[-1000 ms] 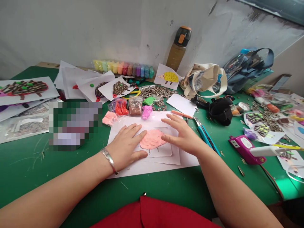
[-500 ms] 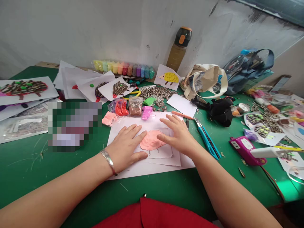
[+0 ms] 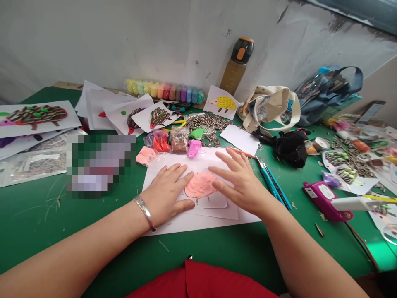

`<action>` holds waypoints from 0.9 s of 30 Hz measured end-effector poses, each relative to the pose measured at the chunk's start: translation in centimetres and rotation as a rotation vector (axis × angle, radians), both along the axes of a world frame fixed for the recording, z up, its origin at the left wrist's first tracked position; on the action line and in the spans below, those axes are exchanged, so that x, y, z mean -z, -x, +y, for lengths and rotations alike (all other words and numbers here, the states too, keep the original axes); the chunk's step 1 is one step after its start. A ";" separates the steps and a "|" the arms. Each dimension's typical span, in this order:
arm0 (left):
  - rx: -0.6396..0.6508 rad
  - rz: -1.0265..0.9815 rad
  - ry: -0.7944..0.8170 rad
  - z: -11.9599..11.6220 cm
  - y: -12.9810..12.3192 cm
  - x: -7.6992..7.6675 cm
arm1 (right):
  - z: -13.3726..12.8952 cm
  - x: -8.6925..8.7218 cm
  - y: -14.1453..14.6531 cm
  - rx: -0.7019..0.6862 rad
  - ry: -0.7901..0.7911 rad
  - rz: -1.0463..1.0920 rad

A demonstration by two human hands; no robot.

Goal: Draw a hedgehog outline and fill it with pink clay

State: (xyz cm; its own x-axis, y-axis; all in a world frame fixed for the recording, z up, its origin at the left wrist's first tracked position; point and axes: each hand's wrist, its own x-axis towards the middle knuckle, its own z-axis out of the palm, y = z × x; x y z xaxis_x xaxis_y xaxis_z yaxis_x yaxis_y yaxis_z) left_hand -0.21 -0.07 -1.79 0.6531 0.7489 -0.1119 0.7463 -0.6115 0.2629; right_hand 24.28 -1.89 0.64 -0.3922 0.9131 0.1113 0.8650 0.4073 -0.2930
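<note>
A flat patch of pink clay fills a drawn outline on white paper, which lies over a larger white sheet. My left hand rests flat on the papers at the clay's left edge, fingers spread. At the clay's right side is my right hand, fingers apart and slightly raised, with nothing held in it. Behind the papers sit bags of red clay, brown clay and magenta clay, with loose pink clay at their left.
Sunflower seeds lie behind the clay bags. A blue cutter and a magenta glue gun are on the right. A bottle and a cloth bag stand near the wall. Seed-covered hedgehog pictures lie at left.
My right hand has shifted slightly right and lifted off the clay's right edge. My left hand stays flat on the paper. The whole view has moved a little.
</note>
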 end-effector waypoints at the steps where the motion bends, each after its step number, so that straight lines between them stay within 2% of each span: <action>1: -0.001 -0.004 0.000 0.0 0.0 0.0 | -0.4 -0.4 0.1 -0.067 0.010 -0.052; 3: -0.001 -0.003 0.001 -0.1 0.0 -0.1 | -1.1 -1.1 0.4 -0.161 0.051 -0.128; 5: -0.001 0.004 0.002 -0.1 0.1 -0.1 | -1.6 -1.5 0.9 -0.190 0.088 -0.185; 11: -0.001 0.013 0.007 -0.1 0.1 0.1 | -1.9 -1.7 1.2 -0.182 0.110 -0.244; 17: -0.002 0.039 0.017 -0.1 0.0 -0.2 | -1.4 -1.5 0.4 -0.133 0.039 -0.223; 23: -0.003 0.039 0.015 -0.1 0.0 -0.2 | -1.3 -1.1 0.6 -0.146 0.102 -0.276; 27: -0.003 0.025 0.002 -0.1 0.1 0.0 | -1.0 -0.8 0.6 -0.113 0.050 -0.272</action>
